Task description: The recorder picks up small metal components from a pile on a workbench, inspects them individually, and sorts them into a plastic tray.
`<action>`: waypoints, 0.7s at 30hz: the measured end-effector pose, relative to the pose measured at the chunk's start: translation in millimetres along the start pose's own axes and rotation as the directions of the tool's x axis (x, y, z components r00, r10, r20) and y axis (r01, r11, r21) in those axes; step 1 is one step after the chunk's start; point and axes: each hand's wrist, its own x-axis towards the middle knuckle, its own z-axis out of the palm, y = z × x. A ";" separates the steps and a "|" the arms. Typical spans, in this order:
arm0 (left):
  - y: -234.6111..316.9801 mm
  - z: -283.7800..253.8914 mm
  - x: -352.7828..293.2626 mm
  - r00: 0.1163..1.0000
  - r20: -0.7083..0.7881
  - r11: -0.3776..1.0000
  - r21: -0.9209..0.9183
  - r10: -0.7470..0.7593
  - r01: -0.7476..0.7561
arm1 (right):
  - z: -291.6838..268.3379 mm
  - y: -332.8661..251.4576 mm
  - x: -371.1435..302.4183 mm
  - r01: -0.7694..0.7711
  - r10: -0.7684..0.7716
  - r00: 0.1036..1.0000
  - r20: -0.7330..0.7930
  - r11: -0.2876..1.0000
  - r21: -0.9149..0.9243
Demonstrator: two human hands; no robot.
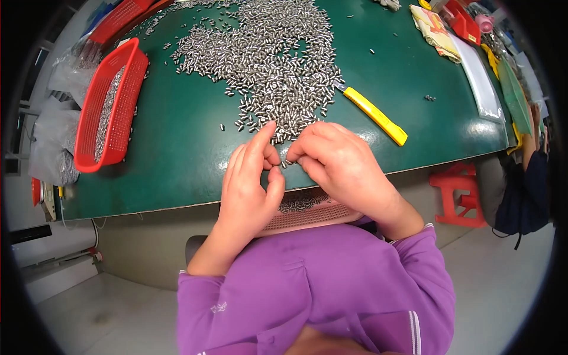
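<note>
A large heap of small, shiny cylindrical metal pieces (278,65) covers the middle of the green table (195,148). At its near tip, my left hand (248,177) has its index finger stretched toward the pieces and its thumb apart, with the other fingers bent. My right hand (343,157) is curled, thumb and index finger close together beside a few loose pieces at the table's near edge. Whatever lies between those fingertips is hidden. Below the edge, a pink perforated basket (302,220) at my lap contains more such pieces.
A yellow utility knife (376,116) lies right of the heap, blade toward it. On the left stands a red perforated basket (131,89) with metal pieces inside. Clear plastic bags (53,139) hang beyond it. A red stool (458,195) stands at right under the table; someone's dark clothing (523,198) shows nearby.
</note>
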 end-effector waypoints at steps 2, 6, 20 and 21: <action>2.5 -2.3 -1.6 0.998 0.057 0.999 -0.015 -0.033 0.034 | 0.6 0.3 -0.2 0.009 -0.009 1.000 -0.007 1.000 0.001; 4.2 -1.3 -1.4 0.999 0.040 0.999 -0.021 -0.029 0.030 | 1.5 -0.6 -0.2 0.027 -0.026 0.999 -0.021 0.999 0.040; 0.6 -0.8 -2.1 0.998 0.044 0.997 -0.067 -0.042 0.045 | 2.4 -5.2 -0.9 -0.010 0.012 0.999 -0.031 0.998 0.061; 0.6 -0.8 -2.0 0.998 0.044 0.997 -0.067 -0.042 0.045 | 3.1 -5.3 -0.9 -0.007 0.008 0.999 -0.042 0.999 0.046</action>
